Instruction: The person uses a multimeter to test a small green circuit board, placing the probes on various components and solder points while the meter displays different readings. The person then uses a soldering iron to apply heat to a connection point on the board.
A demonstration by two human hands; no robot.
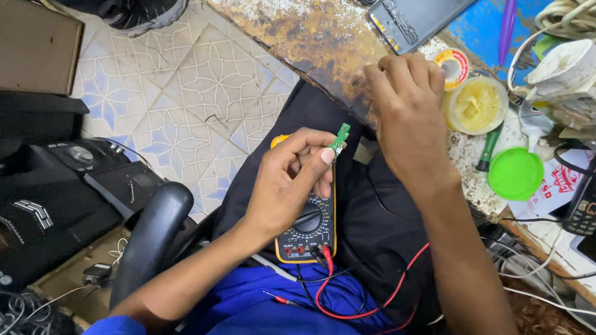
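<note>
One small green circuit board (pixel 340 138) pinched upright between thumb and forefinger of the left hand (pixel 288 182), above the lap | right hand (pixel 405 109) curled on the worn bench edge (pixel 288 24), fingers bent, holding nothing visible | yellow multimeter (pixel 306 232) on the lap beneath the left hand, red lead (pixel 363 311) trailing | yellow paste tin (pixel 477 104) and green lid (pixel 515 173) beside the right hand.

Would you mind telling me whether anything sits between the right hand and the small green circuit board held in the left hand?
Nothing visible does. The left hand pinches the green circuit board above the multimeter; the right hand rests at the bench edge, with open space between.
</note>
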